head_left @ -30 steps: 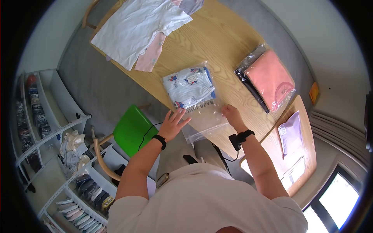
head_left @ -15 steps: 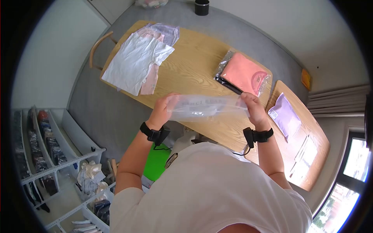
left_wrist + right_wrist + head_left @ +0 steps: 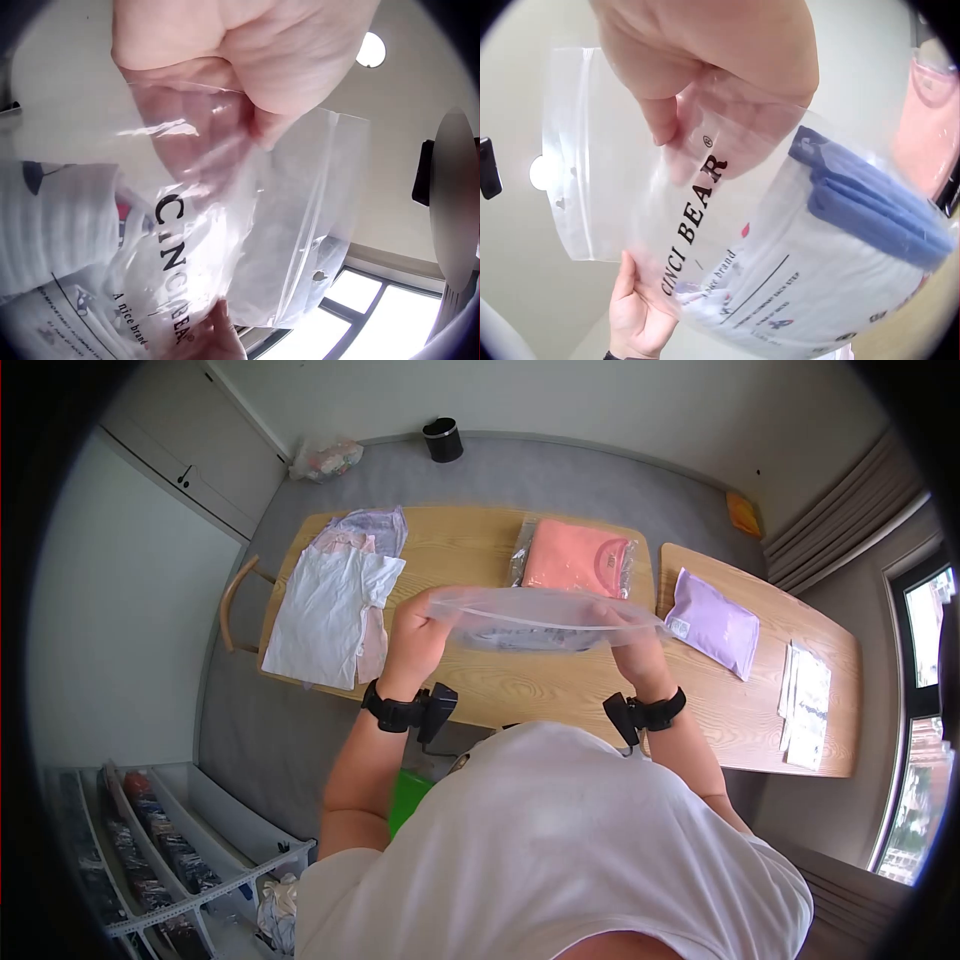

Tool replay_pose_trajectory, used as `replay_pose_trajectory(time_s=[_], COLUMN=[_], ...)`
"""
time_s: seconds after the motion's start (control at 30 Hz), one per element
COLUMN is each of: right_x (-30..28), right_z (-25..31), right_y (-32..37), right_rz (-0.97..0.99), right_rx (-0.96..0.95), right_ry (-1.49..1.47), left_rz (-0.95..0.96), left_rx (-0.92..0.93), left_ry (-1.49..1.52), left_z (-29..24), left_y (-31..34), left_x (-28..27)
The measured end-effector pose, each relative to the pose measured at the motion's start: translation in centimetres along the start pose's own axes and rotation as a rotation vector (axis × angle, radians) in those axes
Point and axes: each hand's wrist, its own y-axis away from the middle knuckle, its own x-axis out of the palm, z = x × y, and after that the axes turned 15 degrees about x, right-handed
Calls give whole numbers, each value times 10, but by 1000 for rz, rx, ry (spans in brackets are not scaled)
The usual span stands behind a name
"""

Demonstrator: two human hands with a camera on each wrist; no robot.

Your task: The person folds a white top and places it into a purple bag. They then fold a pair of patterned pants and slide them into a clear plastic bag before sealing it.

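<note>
A clear zip bag [image 3: 545, 608] printed "CINCI BEAR" is held up over the table edge, one hand at each side. My left hand [image 3: 415, 647] pinches one side, thumb on the near face and fingers behind the film. My right hand [image 3: 643, 663] grips the opposite side the same way. Inside the bag, a folded white garment [image 3: 810, 255] with blue parts [image 3: 877, 210] and small prints hangs below the lettering. Past my hands, the seal strip end [image 3: 311, 225] stands free. Each wrist wears a black strap with a camera.
On the wooden table [image 3: 470, 545] lie a white shirt [image 3: 325, 615] over pink and lilac clothes and a bagged coral garment [image 3: 575, 555]. A side table holds a lilac packet [image 3: 715, 622] and papers [image 3: 806, 705]. A green chair [image 3: 405, 800] and shelving [image 3: 225, 895] stand at lower left.
The bag with its garment lay on the table, left fingers spread at it; both hands have gripped its sides and raised it towards the body. The head view has tilted up and turned.
</note>
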Motion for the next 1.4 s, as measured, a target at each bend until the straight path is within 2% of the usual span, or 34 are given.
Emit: replay_pose_trajectory(time_s=[0.1, 0.17, 0.3, 0.43, 0.53, 0.63, 0.73, 0.87, 0.93, 1.07, 1.13, 1.4], right_x=[3, 4, -2, -12, -17, -21, -17, -16, -15, -22, -21, -19], right_z=[15, 28, 37, 41, 40, 35, 38, 41, 42, 39, 38, 35], right_y=[7, 16, 24, 28, 35, 40, 48, 51, 51, 51, 51, 50], right_rz=[-116, -225, -288, -314, -337, -309, -327, -337, -341, -332, -331, -314], right_rx=[-58, 28, -12, 20, 13, 4, 35, 56, -1, 12, 29, 30], right_ry=[80, 203, 163, 103, 155, 131, 129, 141, 176, 290, 298, 293], left_rz=[-59, -66, -29, 110, 131, 167, 100, 106, 190, 263, 334, 293], left_rx=[56, 66, 69, -36, -96, -102, -67, -53, -56, -114, -39, 49], left_ry=[142, 138, 100, 131, 136, -23, -39, -42, -70, -174, -264, -428], left_z=[-1, -3, -10, -21, -11, -8, -8, -8, -12, -35, -36, -29], left_y=[-9, -15, -28, -42, -41, -38, -37, -38, -41, -47, -47, -46], left_x=[-1, 1, 8, 11, 11, 8, 13, 11, 9, 17, 18, 21])
